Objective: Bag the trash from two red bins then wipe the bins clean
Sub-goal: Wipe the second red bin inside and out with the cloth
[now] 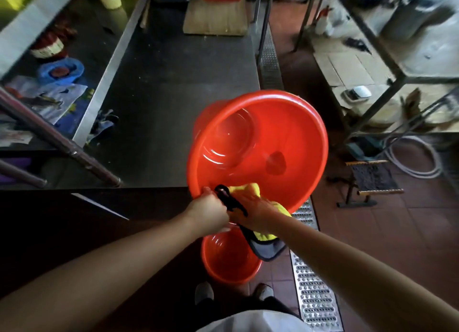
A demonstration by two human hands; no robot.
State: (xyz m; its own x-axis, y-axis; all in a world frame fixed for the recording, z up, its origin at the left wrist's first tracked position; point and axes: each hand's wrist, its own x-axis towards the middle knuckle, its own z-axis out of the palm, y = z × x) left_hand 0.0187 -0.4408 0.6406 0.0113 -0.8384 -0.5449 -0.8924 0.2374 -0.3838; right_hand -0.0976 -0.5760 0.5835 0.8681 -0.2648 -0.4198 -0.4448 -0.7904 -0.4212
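Left hand [211,211]: grips bin [258,147] at near rim, tilted (hold steady).
Right hand [253,212]: presses cloth [246,189] inside rim; wipe round.

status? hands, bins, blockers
Left hand grips tilted bin rim. Right hand presses yellow cloth inside it. Second bin on floor below. No blockers.
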